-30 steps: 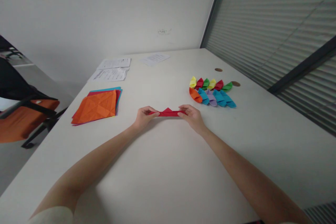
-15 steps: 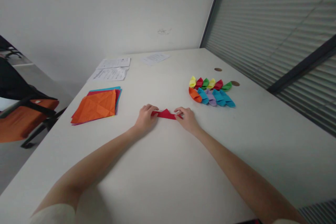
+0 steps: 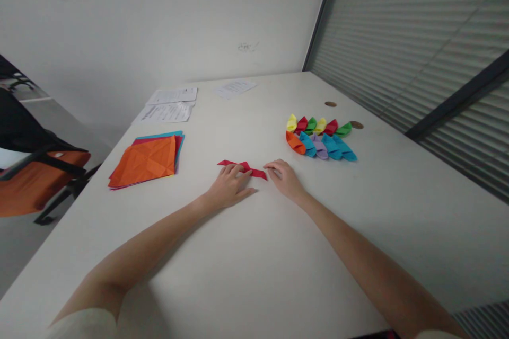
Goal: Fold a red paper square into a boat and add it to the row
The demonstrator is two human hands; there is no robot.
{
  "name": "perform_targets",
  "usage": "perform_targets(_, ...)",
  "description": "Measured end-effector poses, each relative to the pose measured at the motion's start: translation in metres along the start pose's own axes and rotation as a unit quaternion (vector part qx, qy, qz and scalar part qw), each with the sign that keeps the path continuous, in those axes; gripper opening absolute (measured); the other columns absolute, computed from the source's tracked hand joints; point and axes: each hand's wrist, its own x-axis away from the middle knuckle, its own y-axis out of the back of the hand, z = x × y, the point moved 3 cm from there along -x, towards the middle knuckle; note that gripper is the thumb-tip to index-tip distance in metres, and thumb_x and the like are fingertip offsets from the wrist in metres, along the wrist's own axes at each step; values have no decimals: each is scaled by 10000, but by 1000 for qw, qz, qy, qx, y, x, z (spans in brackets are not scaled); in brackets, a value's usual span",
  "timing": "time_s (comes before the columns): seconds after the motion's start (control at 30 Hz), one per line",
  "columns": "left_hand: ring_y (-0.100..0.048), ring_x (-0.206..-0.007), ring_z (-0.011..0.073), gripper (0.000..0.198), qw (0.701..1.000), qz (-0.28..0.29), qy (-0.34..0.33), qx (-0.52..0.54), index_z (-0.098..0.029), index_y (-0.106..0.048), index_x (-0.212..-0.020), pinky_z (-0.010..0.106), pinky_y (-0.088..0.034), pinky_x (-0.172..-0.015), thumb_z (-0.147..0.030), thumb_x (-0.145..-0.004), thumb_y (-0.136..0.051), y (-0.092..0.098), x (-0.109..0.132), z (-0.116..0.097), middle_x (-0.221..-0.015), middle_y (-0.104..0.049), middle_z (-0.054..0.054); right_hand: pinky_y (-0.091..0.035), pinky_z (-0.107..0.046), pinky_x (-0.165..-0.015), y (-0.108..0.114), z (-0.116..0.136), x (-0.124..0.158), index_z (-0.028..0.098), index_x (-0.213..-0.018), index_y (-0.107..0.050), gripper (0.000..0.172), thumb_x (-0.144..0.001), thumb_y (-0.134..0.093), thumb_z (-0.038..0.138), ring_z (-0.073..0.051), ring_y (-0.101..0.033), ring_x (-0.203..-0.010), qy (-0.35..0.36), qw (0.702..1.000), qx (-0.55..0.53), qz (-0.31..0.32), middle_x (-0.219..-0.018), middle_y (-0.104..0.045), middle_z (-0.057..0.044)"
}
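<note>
A red folded paper strip (image 3: 259,174) lies on the white table, with a small peak near its middle and slanted, pointed ends. Across it rests my left hand (image 3: 228,186), fingers spread, their tips pressing the strip's middle and the thumb stretched out on the table. This hand covers part of the strip's lower edge. Just off the strip's right end is my right hand (image 3: 287,180), its fingers loosely bent and holding nothing that I can see. Right of and beyond it, folded paper pieces (image 3: 318,146) in several colours stand in two rows.
On the left lies a stack of coloured paper sheets (image 3: 145,159), a creased orange one on top. Printed sheets (image 3: 169,111) are near the wall, with another printed sheet (image 3: 235,88) beside them. Blinds (image 3: 417,37) run along the right; an orange chair (image 3: 43,175) is at left.
Both hands have let go of the strip's ends. My left hand has moved right and flattened onto the strip's middle. The strip's ends now show, slanting in points; my right hand is slightly off it.
</note>
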Motion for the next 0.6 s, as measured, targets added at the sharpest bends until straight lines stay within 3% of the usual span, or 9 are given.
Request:
perform_targets(0.13, -466, -1196, 351, 577, 1000, -1, 3, 8, -208, -577, -1286, 541, -375, -1021, -610, -881, -497, 3, 0, 2, -1320, -542, 140, -449, -406, -905, 3, 3, 4, 250, -1056, -716, 373, -855, -464, 63, -216, -565, -958, 71, 995, 42, 49, -1026, -636, -72)
perform_targets(0.27, -450, -1202, 348, 625, 1000, 2, -6, 17, -202, -531, -1349, 537, -346, -1043, -612, -878, -501, 2, 1, 2, -1277, -571, 141, -423, -423, -910, -1, 6, 8, 310, -1157, -692, 444, -847, -509, 51, -229, -543, -1013, 102, 986, 100, 89, -1109, -634, -63)
perform_targets(0.47, -433, -1195, 333, 607, 999, 12, -29, 9, -229, -524, -1370, 525, -328, -1058, -602, -894, -475, 0, 2, 2, -1265, -556, 127, -397, -411, -884, -5, 8, 6, 308, -1112, -719, 340, -900, -532, 120, -238, -519, -1041, 127, 976, 144, 103, -1126, -643, -65)
perform_targets(0.6, -423, -1223, 330, 579, 1000, 10, -25, 12, -233, -522, -1370, 520, -313, -1074, -572, -902, -487, 0, 2, 2, -1297, -542, 127, -389, -406, -863, -6, 8, 7, 298, -1102, -723, 363, -870, -542, 87, -237, -514, -1028, 123, 976, 147, 103, -1104, -650, -64)
